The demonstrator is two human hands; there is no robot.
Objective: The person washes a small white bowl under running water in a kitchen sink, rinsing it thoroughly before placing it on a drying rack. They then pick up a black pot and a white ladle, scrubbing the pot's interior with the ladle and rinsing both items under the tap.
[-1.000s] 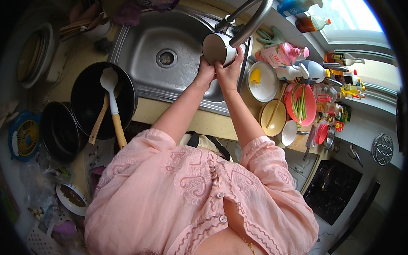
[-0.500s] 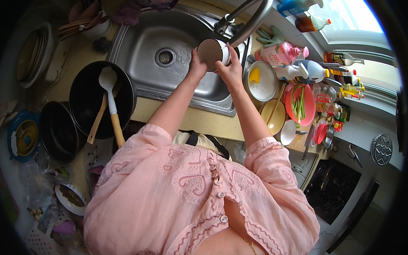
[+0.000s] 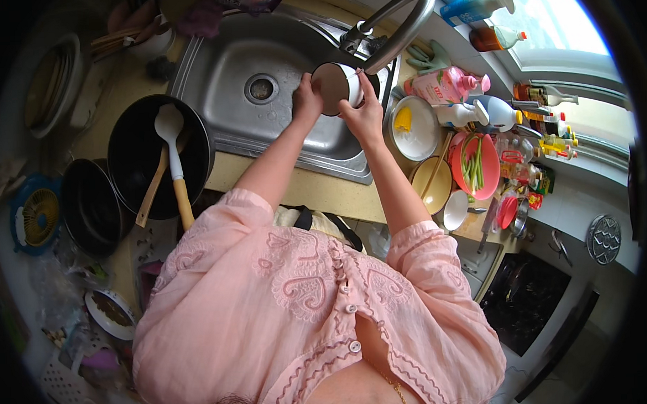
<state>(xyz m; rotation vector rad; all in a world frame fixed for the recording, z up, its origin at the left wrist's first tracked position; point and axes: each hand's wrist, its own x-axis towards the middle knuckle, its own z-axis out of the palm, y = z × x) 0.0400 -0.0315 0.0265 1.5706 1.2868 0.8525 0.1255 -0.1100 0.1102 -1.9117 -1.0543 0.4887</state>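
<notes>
Curling partway round a dark-rimmed white cup (image 3: pixel 337 90), left hand (image 3: pixel 306 101) and right hand (image 3: pixel 365 116) likely steady it, steel sink (image 3: pixel 226 66) beneath them.

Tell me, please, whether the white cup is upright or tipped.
Tipped: the white cup leans sideways between the left hand and right hand, its dark-rimmed round end turned toward picture left.

Daylight enters through the window (image 3: pixel 534 16) right of the sink (image 3: pixel 223 70), the glass burnt out to white with a bluish fringe. Soft glints streak the sink's steel. Far left of the sink, the fan (image 3: pixel 37 215) sits dim and slightly soft. Straight edges bow toward a black rim.
</notes>
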